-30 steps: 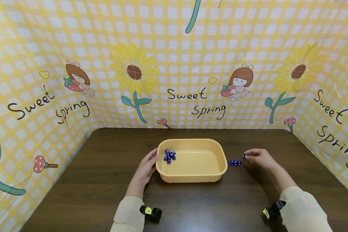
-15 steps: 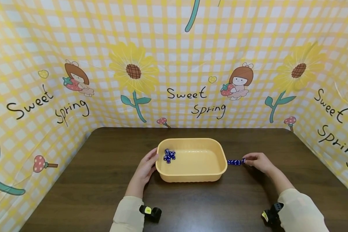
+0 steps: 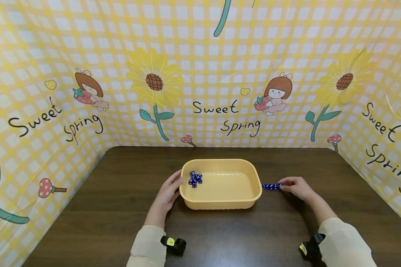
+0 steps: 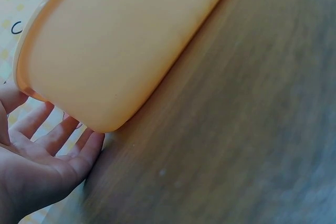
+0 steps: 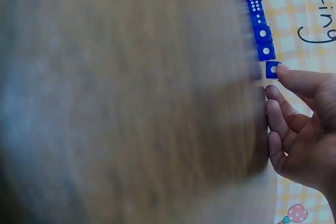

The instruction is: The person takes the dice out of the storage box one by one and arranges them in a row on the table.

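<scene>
A yellow plastic tub (image 3: 225, 187) stands on the dark wooden table, a cluster of blue dice (image 3: 195, 179) lying inside its left end. My left hand (image 3: 168, 189) holds the tub's left end, thumb at the rim and fingertips against the outer wall, as the left wrist view shows. Beyond the tub's right side runs a straight row of blue dice with white pips (image 5: 262, 34). At the row's outer end my right hand (image 3: 297, 186) pinches another blue die (image 5: 272, 70). In the right wrist view a narrow gap separates it from the row; its other fingers are loosely bent.
The brown table (image 3: 120, 207) extends around the tub. A yellow checked cloth (image 3: 200, 66) with printed flowers and lettering hangs behind it and along both sides. Black wrist cameras (image 3: 175, 245) sit at both sleeves.
My right hand has brought its die down and leftward to the end of the dice row, moving only slightly in the last half second. My left hand and the tub have stayed put.
</scene>
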A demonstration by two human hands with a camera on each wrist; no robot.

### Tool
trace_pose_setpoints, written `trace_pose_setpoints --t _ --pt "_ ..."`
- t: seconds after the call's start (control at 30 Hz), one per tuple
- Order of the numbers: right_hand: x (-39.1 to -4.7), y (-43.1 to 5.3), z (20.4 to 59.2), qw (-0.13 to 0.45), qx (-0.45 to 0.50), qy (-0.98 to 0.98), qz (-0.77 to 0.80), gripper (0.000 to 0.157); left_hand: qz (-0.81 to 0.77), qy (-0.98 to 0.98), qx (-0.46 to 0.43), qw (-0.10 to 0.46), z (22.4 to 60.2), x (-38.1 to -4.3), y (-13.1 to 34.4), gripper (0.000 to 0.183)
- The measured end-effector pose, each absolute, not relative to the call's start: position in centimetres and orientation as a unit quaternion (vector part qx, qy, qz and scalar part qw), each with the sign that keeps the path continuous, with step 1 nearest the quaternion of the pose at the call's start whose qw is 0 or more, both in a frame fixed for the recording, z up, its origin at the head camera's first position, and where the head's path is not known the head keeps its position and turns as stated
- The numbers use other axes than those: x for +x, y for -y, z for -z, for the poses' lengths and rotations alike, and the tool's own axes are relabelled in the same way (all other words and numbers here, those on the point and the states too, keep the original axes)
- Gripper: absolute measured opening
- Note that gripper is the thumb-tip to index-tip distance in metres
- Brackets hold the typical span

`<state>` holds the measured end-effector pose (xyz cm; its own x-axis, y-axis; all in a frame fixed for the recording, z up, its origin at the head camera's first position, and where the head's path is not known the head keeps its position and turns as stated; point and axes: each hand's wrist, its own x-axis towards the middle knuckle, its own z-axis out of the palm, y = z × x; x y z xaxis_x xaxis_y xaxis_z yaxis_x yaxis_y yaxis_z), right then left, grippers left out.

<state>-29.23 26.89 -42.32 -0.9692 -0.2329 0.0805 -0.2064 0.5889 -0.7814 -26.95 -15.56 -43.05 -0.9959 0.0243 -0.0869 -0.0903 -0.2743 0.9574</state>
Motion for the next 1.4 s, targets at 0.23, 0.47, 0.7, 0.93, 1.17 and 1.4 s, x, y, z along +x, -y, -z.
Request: trace_pose_setpoints --t 0.23,0.47,0.7,0.93,1.17,1.4 --pt "-29.3 -26.8 42.5 0.009 -0.129 -0.894 0.429 0.021 -0.796 -0.604 -0.027 0.037 43.1 -27.0 15.6 0.042" --pt "-29.4 -26.7 42.5 0.012 -0.122 -0.894 0.432 0.022 -0.797 -0.602 -0.03 0.035 43.0 -27.0 15.6 0.042" --pt "-29.4 -26.9 42.4 0.017 -0.124 -0.894 0.43 0.025 -0.797 -0.603 -0.026 0.036 42.9 -26.9 15.6 0.042" --pt "-29.1 -27.2 42.0 0.032 -0.111 -0.883 0.456 0.029 -0.793 -0.607 -0.02 0.039 43.0 -26.9 15.6 0.042" --pt "-29.3 -27.5 41.1 0.032 -0.109 -0.87 0.479 0.033 -0.796 -0.604 -0.022 0.038 43.1 -26.9 15.7 0.042" --pt "-29.3 -27.6 39.7 0.035 -0.1 -0.875 0.473 0.035 -0.795 -0.606 -0.023 0.037 43.1 -27.0 15.6 0.043"
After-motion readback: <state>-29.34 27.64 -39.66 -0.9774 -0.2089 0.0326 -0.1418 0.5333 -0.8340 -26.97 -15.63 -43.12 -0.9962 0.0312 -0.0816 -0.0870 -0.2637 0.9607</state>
